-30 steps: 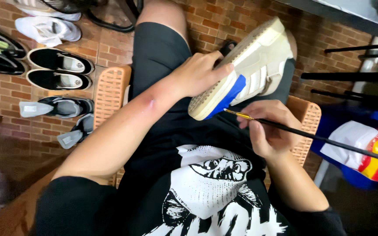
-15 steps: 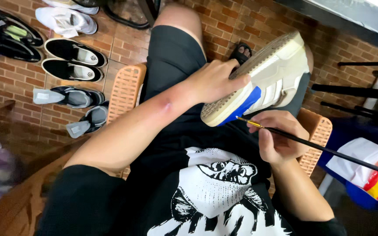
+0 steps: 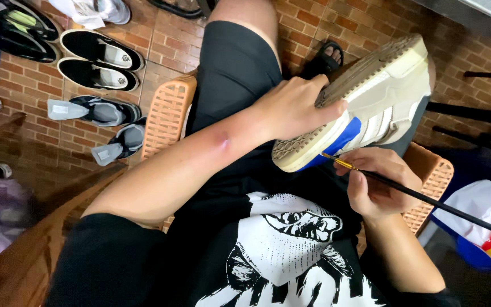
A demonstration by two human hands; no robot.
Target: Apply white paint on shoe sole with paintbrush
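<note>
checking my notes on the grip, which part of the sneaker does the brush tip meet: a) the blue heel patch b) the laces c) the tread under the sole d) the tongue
a: the right hand points the thin brush at the blue patch on the sneaker, which the left hand grips by its sole.

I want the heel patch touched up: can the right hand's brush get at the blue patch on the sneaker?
Probably yes: the right hand holds the brush tip beside the blue patch; the left hand grips the sole, clear.
</note>
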